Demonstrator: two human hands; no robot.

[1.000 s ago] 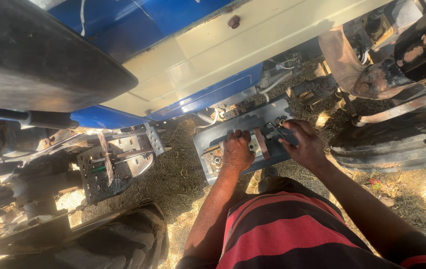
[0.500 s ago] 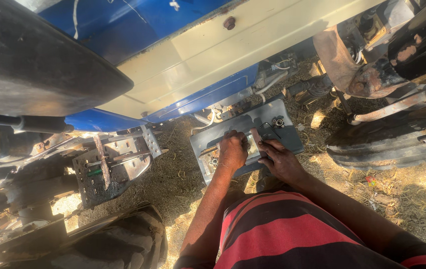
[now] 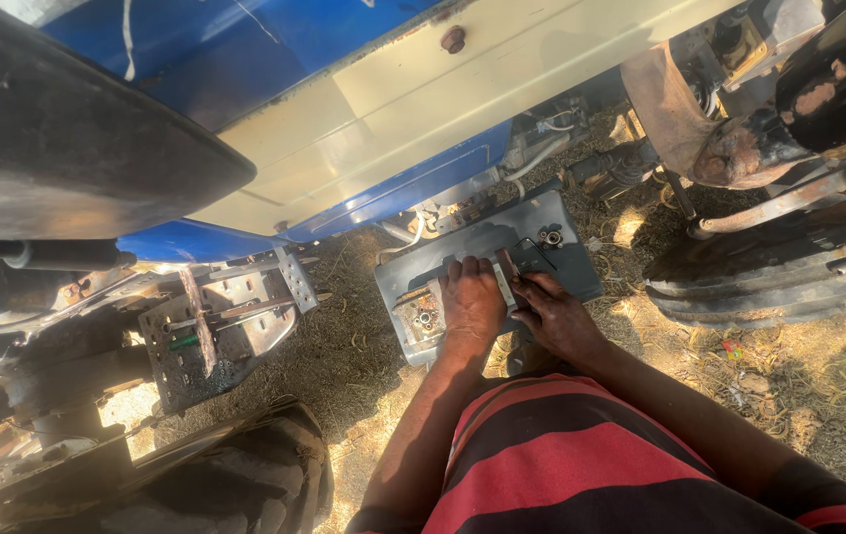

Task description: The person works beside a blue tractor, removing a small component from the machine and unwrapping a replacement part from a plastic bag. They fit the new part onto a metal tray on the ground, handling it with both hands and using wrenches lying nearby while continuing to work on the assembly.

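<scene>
A grey metal plate [image 3: 487, 262] is seen lying flat on the straw-strewn ground [image 3: 344, 346], just ahead of the person, its long axis slanting up to the right. Both hands are laid on its middle: the left hand [image 3: 472, 302] is pressed palm-down, fingers together, beside a small pale strip [image 3: 503, 285]; the right hand [image 3: 554, 314] is curled at the strip's other side, whether clamped cannot be told. A bolt fitting [image 3: 550, 237] is set beyond the right hand. Room is hemmed by the blue machine body [image 3: 245, 59] and tyres [image 3: 779, 272].
</scene>
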